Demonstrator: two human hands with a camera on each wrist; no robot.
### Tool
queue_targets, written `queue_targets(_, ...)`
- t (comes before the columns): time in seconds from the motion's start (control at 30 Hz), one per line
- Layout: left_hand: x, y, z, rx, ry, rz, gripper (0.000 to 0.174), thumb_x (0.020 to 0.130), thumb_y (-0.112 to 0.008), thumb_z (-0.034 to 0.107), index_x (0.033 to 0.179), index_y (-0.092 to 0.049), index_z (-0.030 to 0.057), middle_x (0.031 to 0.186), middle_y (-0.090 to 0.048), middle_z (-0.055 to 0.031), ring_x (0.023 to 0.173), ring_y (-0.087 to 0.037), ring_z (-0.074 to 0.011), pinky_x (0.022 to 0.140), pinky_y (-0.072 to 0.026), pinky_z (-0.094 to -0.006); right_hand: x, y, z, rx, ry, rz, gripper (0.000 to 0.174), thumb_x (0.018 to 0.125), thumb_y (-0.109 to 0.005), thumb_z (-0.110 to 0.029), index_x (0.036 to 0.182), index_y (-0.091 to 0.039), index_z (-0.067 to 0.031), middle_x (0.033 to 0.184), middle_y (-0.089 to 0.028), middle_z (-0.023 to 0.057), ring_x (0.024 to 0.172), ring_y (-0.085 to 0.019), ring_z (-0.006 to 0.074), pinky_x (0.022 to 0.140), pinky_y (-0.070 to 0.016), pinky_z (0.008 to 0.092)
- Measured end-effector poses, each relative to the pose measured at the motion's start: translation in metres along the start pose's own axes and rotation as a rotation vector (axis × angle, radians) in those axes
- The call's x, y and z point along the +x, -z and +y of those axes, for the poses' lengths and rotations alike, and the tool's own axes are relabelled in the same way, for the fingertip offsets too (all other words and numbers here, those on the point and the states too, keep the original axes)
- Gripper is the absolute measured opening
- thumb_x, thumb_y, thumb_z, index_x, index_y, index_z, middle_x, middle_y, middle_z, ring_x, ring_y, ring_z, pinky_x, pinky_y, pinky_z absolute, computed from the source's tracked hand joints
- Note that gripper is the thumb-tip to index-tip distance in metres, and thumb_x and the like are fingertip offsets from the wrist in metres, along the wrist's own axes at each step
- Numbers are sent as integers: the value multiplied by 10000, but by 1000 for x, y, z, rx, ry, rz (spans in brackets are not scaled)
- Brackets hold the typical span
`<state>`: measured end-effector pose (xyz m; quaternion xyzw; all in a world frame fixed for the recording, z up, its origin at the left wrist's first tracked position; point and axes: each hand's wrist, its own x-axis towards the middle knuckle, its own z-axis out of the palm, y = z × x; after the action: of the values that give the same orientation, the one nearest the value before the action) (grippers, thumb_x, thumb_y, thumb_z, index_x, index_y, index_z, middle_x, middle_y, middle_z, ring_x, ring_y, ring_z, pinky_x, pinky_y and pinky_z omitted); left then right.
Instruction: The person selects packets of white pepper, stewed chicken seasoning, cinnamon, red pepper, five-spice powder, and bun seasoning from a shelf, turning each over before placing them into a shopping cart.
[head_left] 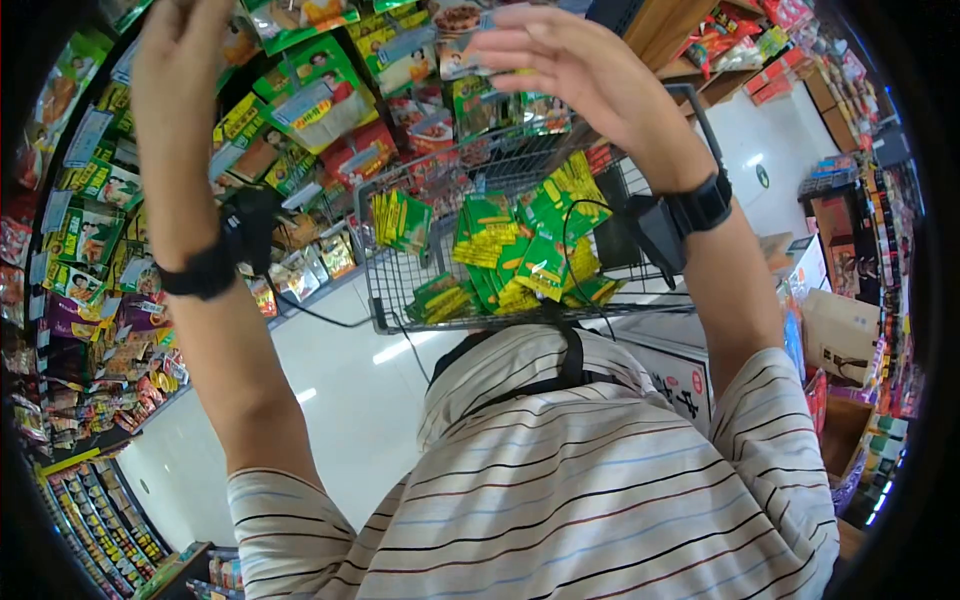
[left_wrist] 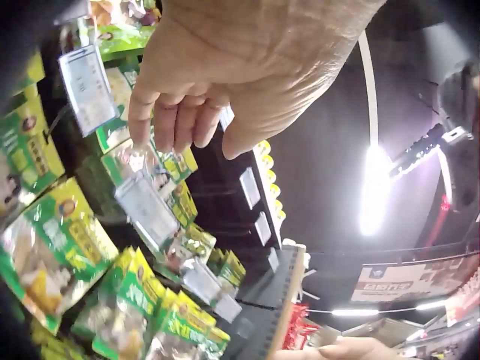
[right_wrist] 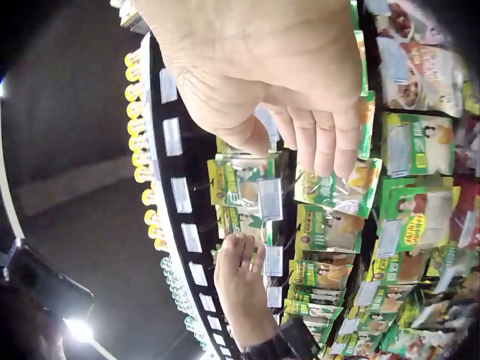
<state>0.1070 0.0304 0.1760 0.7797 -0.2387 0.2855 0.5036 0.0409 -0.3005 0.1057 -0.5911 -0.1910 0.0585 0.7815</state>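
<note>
My left hand (head_left: 185, 60) is raised to the hanging snack packets at the upper left. In the left wrist view its fingers (left_wrist: 176, 124) bend loosely down, close over a green packet (left_wrist: 112, 139) and a white price tag (left_wrist: 146, 210); nothing shows between fingers and thumb. My right hand (head_left: 575, 75) reaches toward the same rack with fingers spread. The right wrist view has its relaxed fingers (right_wrist: 322, 142) overlapping a green and yellow packet (right_wrist: 337, 187). Below the hands, a wire shopping cart (head_left: 375, 315) holds several green and yellow packets (head_left: 545, 260).
Rows of hanging packets (head_left: 320, 95) fill the rack on the left and ahead. Yellow-capped containers (right_wrist: 139, 112) line the upper shelf. A cardboard box (head_left: 840, 335) and shelves stand at the right. Cables (head_left: 320, 315) run from the wrist cameras past the cart.
</note>
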Motion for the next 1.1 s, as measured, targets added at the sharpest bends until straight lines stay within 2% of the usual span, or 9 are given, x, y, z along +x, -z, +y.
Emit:
queue_targets(0.17, -103, -56, -68, 19, 324, -306, 373, 955, -620, 391, 1111, -664, 55, 963, -641, -15, 875, -554, -109, 803, -447, -283, -59, 35, 49, 172, -175, 149, 390, 1009, -477, -203, 1300, -500, 55, 1237, -620, 204, 1116, -632, 267, 967, -518, 411)
queue_targets(0.23, -147, -75, -95, 84, 440, -418, 338, 959, -602, 332, 1084, -654, 23, 886, -660, -61, 826, -592, -133, 795, -474, -290, -79, 43, 62, 185, -238, 187, 413, 1020, -470, -246, 1326, -491, 31, 1273, -608, 192, 1134, -624, 252, 981, -509, 397)
queue_targets(0.47, -287, -120, -224, 102, 801, -629, 385, 936, -596, 332, 1111, -655, -5, 1009, -707, -184, 961, -677, -290, 840, -508, -374, -129, 58, 83, 247, -374, 374, 346, 1005, -504, -218, 1258, -524, 17, 1181, -652, 172, 1045, -660, 254, 907, -546, 382)
queue_targets(0.77, -343, -180, -229, 125, 919, -850, 334, 896, -610, 293, 1047, -664, 1, 983, -700, -191, 925, -667, -327, 811, -502, -401, -163, 70, 102, 288, -458, 510, 272, 1008, -517, -209, 1180, -597, -15, 1098, -687, 144, 966, -676, 209, 840, -555, 348)
queue_targets(0.8, -346, -187, -228, 137, 916, -874, 384, 908, -614, 331, 1098, -657, 0, 948, -687, -125, 880, -633, -228, 782, -494, -346, -165, 72, 103, 299, -460, 517, 275, 1010, -524, -227, 1169, -603, -18, 1086, -690, 133, 958, -676, 201, 831, -554, 343)
queue_targets(0.9, -357, -212, -236, 98, 895, -967, 384, 909, -611, 330, 1109, -655, 6, 985, -687, -137, 907, -636, -233, 799, -493, -348, -171, 80, 109, 299, -480, 546, 268, 1011, -523, -229, 1162, -605, -24, 1071, -692, 121, 951, -675, 194, 828, -553, 339)
queue_targets(0.93, -362, -220, -241, 104, 824, -996, 407, 929, -590, 352, 1155, -637, 17, 1042, -680, -126, 923, -630, -235, 802, -494, -355, -173, 82, 109, 307, -489, 553, 266, 1011, -524, -231, 1160, -606, -27, 1068, -692, 118, 949, -675, 193, 829, -553, 338)
queue_targets(1.03, -355, -246, -234, 99, 1070, -1121, 434, 952, -565, 360, 1239, -600, 36, 1153, -651, -122, 982, -624, -241, 814, -498, -365, -178, 88, 109, 325, -519, 580, 262, 1011, -527, -238, 1154, -610, -35, 1061, -693, 109, 942, -675, 189, 829, -550, 333)
queue_targets(1.1, -359, -261, -239, 55, 1092, -1167, 478, 967, -544, 362, 1337, -542, 59, 1250, -604, -129, 1088, -594, -248, 863, -500, -384, -181, 94, 109, 323, -540, 604, 262, 1011, -528, -244, 1151, -611, -39, 1059, -695, 106, 938, -675, 186, 827, -548, 328)
